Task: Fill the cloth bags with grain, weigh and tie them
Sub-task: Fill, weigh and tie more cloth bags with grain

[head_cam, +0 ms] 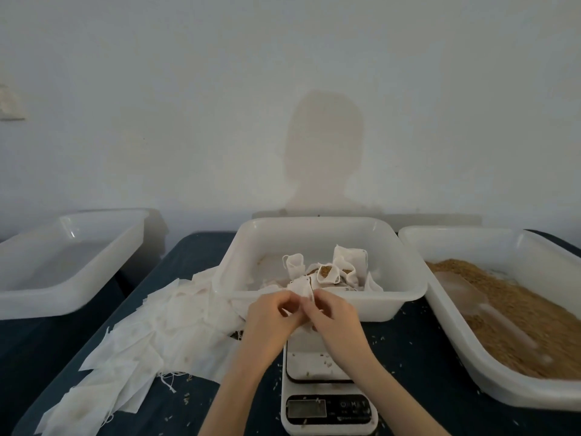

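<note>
**Desk:** Held what, and how?

**Photog:** Pinched one small white cloth bag [301, 287] betw. left hand [270, 314] and right hand [334, 316], w/ fingers of both curled on its upper edge. Couldn't tell if tied.

**Desk:** Held where?

**Photog:** Just at front rim of middle tub [383, 305], above far end of scale [327, 404]. Couldn't tell whether rested on scale's plate or hung clear of it, w/ lower part hidden behind hands.

**Desk:** Got anything else for the caption?

**Photog:** Saw several filled bags [328, 272] standing open-topped in middle tub, w/ brown fill inside. Saw loose grain [518, 316] heaped in right tub [456, 229], just beside middle tub. Noted flat empty bags [151, 325] piled on dark blue table [415, 357] at left, up against middle tub's near-left corner. Placed left tub [63, 298] further left, apart from the rest. Picked out stray grains on scale plate and tabletop. Couldn't read scale display, too blurred. Caught head-and-shoulders shadow [323, 152] on pale wall [157, 89] behind.
</note>
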The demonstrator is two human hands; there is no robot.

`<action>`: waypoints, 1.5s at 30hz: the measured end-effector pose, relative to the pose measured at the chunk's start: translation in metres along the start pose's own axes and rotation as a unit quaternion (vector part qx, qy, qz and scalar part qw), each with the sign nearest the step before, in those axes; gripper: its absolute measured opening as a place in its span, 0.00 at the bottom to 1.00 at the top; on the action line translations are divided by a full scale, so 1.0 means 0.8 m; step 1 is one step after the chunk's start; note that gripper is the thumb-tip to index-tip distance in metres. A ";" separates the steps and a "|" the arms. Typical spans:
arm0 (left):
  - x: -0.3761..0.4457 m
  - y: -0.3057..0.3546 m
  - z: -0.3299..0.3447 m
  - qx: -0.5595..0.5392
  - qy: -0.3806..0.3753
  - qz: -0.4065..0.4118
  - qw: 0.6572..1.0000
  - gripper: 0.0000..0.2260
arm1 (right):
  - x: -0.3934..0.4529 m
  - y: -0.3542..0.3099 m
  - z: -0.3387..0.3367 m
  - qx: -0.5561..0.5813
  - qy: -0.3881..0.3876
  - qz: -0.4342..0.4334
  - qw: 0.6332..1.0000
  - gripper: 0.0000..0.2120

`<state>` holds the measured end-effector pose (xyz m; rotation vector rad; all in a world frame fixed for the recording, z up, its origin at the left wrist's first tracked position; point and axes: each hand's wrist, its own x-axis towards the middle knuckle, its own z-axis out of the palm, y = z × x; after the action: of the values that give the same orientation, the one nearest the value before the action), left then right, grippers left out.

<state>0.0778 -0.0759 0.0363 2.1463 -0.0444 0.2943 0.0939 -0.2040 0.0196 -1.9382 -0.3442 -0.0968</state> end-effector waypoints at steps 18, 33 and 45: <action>-0.024 0.018 0.046 0.200 0.090 0.007 0.976 0.10 | -0.023 0.002 -0.028 -0.346 0.046 -0.041 0.936 0.07; -0.017 0.033 0.079 0.131 0.041 0.013 0.990 0.10 | -0.006 0.023 -0.062 -0.388 -0.087 0.018 0.918 0.07; 0.001 0.014 0.083 0.000 -0.030 0.171 0.985 0.28 | 0.002 0.016 -0.109 -0.302 -0.102 0.006 0.948 0.08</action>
<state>0.0897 -0.1368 0.0103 2.1416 -0.4521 0.4265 0.1075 -0.2884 0.0423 -2.5688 -0.4797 0.0110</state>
